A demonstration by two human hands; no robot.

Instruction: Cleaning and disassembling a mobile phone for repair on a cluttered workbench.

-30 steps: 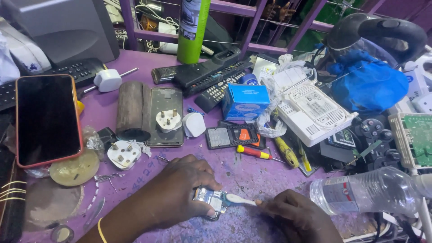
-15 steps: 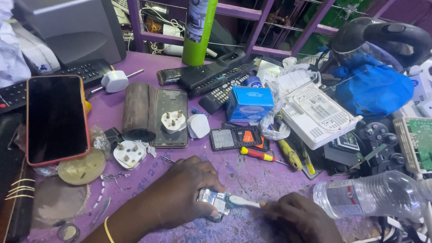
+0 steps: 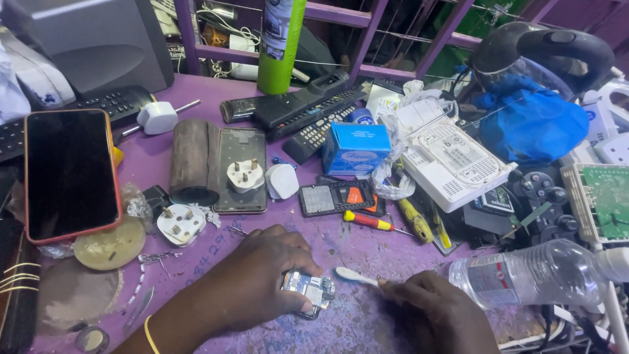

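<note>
My left hand [image 3: 252, 282] presses a small circuit board [image 3: 309, 290] down on the purple table [image 3: 367, 246], fingers wrapped over its left side. In my right hand [image 3: 436, 311] is a thin white brush [image 3: 357, 276]; its head points left and sits just right of the board, not quite touching it. Both hands work at the table's near edge.
A red-cased phone [image 3: 71, 172] lies at the left, white plugs [image 3: 244, 176] and a dark phone [image 3: 240, 169] in the middle. Screwdrivers [image 3: 370, 221], a blue box [image 3: 355, 149], remotes [image 3: 308, 108], a white router [image 3: 452, 157] and a clear plastic bottle [image 3: 537, 272] crowd the right.
The brush head has drawn back to the right, off the board. My left hand stays on the board. The view has shifted slightly.
</note>
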